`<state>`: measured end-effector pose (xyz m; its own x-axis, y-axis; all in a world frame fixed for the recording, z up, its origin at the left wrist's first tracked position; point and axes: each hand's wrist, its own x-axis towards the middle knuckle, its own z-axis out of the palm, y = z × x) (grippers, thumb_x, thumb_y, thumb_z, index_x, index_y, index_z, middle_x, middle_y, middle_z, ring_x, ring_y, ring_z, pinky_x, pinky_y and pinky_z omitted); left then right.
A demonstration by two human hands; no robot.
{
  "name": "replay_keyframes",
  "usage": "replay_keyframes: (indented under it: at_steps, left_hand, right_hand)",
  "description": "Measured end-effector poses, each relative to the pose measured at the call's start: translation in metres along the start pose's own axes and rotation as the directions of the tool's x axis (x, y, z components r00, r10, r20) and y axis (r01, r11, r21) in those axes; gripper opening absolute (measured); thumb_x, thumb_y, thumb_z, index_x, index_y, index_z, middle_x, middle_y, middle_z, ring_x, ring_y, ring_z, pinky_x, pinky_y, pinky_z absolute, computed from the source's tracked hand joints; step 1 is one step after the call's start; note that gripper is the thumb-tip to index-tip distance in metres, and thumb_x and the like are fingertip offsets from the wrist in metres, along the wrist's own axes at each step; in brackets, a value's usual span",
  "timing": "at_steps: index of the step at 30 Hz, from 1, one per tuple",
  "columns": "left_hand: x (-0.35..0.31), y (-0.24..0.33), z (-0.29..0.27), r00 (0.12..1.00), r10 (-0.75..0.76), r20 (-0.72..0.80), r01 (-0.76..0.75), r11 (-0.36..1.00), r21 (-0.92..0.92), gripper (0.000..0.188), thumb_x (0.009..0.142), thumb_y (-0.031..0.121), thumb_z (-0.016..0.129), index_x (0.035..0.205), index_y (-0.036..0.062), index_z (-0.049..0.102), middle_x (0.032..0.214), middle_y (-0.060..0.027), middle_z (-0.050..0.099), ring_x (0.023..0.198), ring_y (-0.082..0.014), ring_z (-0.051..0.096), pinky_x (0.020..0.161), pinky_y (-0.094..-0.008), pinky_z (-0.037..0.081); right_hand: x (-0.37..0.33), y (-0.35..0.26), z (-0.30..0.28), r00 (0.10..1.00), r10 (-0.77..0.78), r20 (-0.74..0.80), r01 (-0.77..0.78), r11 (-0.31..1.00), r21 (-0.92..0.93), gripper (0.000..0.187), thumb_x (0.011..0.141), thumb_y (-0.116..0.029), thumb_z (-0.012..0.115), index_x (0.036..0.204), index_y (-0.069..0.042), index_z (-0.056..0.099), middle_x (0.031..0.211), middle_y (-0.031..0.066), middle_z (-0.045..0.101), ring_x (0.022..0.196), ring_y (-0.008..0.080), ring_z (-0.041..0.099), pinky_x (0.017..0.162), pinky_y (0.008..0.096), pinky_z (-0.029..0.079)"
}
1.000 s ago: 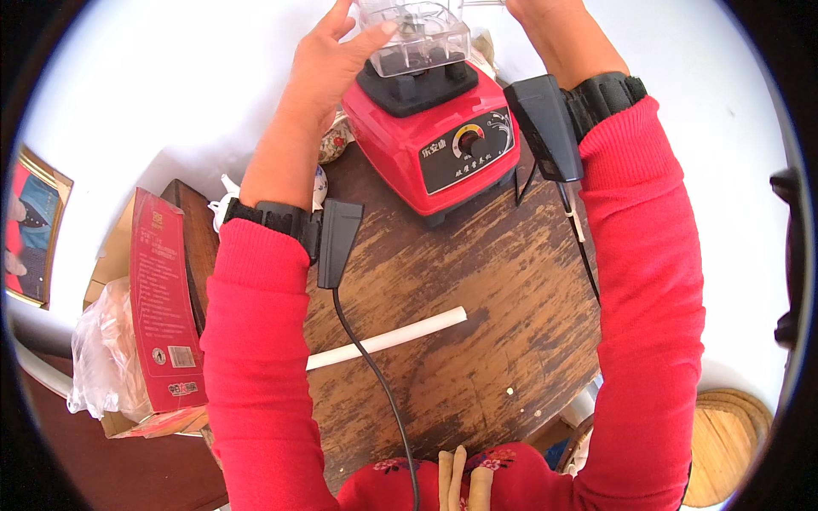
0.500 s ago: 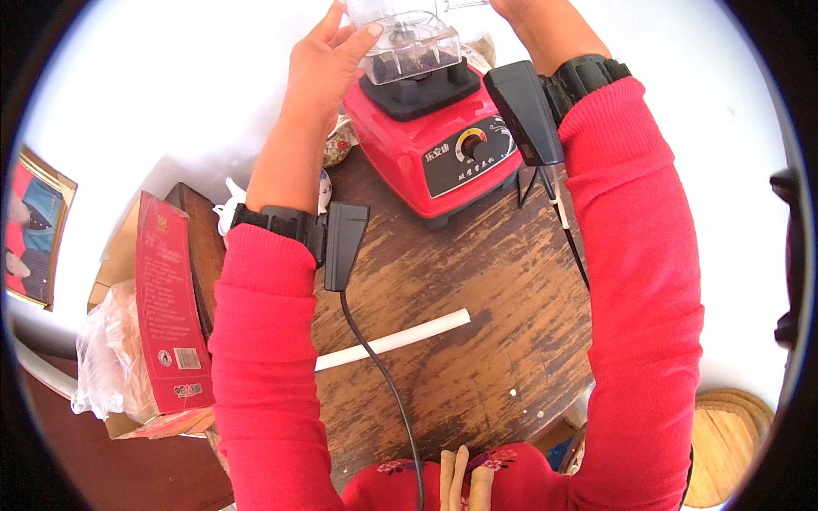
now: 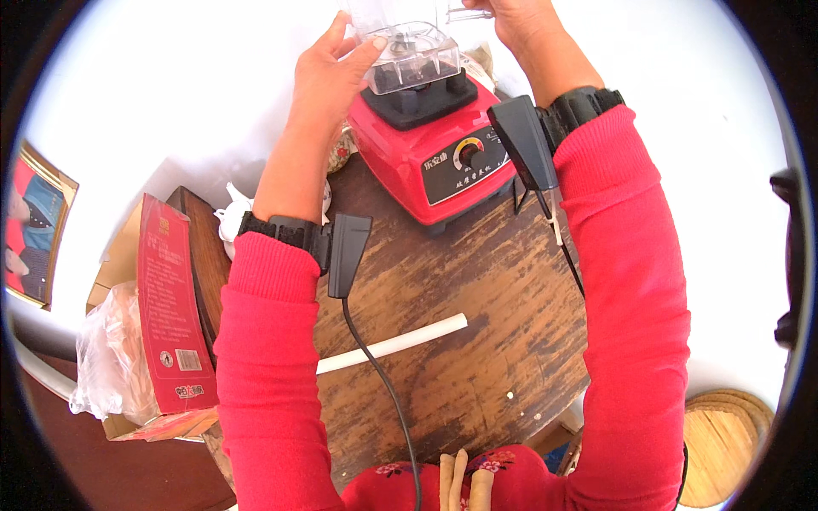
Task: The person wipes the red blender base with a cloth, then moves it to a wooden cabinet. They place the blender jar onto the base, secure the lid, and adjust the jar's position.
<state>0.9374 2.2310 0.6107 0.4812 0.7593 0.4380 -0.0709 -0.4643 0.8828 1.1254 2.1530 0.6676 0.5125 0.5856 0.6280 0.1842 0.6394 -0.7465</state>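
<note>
A clear plastic blender jug (image 3: 416, 70), its top cut off by the upper edge, is at the red blender base (image 3: 400, 162). Its squarish foot overlaps the black pad (image 3: 417, 106) on top of the base; I cannot tell if it is fully seated. My left hand (image 3: 334, 72) grips the jug's left side low down, thumb laid across its front. At the upper right, my right hand (image 3: 521, 19) is closed round the jug's handle (image 3: 469, 14); some of its fingers are out of view. The base has a round dial (image 3: 469, 154) on its front panel.
The worn wooden table (image 3: 477, 375) carries a white tube (image 3: 400, 342). To the left are a red carton (image 3: 175, 307), a plastic bag (image 3: 111, 349) and a white teapot (image 3: 232, 217). Black cables (image 3: 388, 383) hang from both wrist-worn devices. Round wooden boards (image 3: 720, 443) are at lower right.
My right hand and forearm have come slightly lower and nearer, still on the handle. The left hand keeps its hold on the jug. The whole view has shifted a little.
</note>
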Motion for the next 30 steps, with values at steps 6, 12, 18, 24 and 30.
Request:
replay_keyframes:
  at_steps: [6, 12, 18, 24, 30]
  left_hand:
    - [0.001, -0.001, 0.000, 0.999, 0.034, -0.011, -0.034, 0.999, -0.003, 0.077, 0.082, 0.024, 0.075, 0.144, 0.0010, 0.036, 0.130, -0.0220, 0.055, 0.112, -0.0253, 0.059, 0.082, -0.0352, 0.056]
    - [0.002, 0.001, 0.007, 1.000, 0.020, -0.023, -0.020, 1.000, 0.015, 0.074, 0.082, 0.024, 0.076, 0.143, 0.0024, 0.040, 0.125, -0.0207, 0.058, 0.110, -0.0243, 0.060, 0.079, -0.0343, 0.056]
    - [0.001, 0.006, 0.017, 0.999, 0.044, -0.010, -0.044, 0.996, 0.082, 0.072, 0.083, 0.026, 0.074, 0.142, 0.0034, 0.041, 0.123, -0.0195, 0.060, 0.108, -0.0234, 0.061, 0.079, -0.0340, 0.056]
    - [0.001, 0.008, 0.007, 0.999, 0.002, 0.035, -0.002, 1.000, 0.006, 0.067, 0.084, 0.026, 0.074, 0.140, 0.0054, 0.045, 0.124, -0.0167, 0.060, 0.106, -0.0240, 0.062, 0.079, -0.0325, 0.055]
    - [0.006, -0.008, -0.011, 0.996, -0.052, 0.069, 0.057, 0.996, -0.065, 0.059, 0.087, 0.029, 0.068, 0.138, 0.0056, 0.049, 0.124, -0.0159, 0.060, 0.109, -0.0243, 0.059, 0.095, -0.0355, 0.046]
  right_hand:
    - [-0.009, 0.006, 0.005, 0.994, -0.004, -0.107, 0.007, 1.000, 0.027, 0.038, 0.086, -0.039, 0.070, 0.068, -0.010, 0.053, 0.056, -0.0003, 0.048, 0.049, 0.0090, 0.046, 0.048, 0.0232, 0.037]
    - [-0.005, 0.007, -0.003, 0.981, 0.048, -0.190, -0.049, 0.999, 0.003, 0.041, 0.083, -0.042, 0.073, 0.068, -0.010, 0.052, 0.054, -0.0007, 0.046, 0.047, 0.0098, 0.046, 0.049, 0.0249, 0.044]
    - [-0.009, 0.015, -0.019, 0.979, 0.084, -0.187, -0.058, 0.989, 0.138, 0.041, 0.082, -0.044, 0.074, 0.070, -0.011, 0.052, 0.054, -0.0021, 0.043, 0.045, 0.0097, 0.045, 0.050, 0.0259, 0.048]
    - [-0.007, 0.018, -0.018, 0.983, 0.043, -0.178, -0.024, 0.994, 0.107, 0.039, 0.083, -0.041, 0.074, 0.071, -0.010, 0.054, 0.056, -0.0014, 0.046, 0.046, 0.0097, 0.045, 0.047, 0.0241, 0.044]
    - [-0.009, 0.018, -0.021, 0.978, 0.100, -0.181, -0.070, 0.983, 0.168, 0.039, 0.083, -0.041, 0.074, 0.071, -0.010, 0.053, 0.056, -0.0010, 0.045, 0.046, 0.0106, 0.045, 0.048, 0.0249, 0.044]
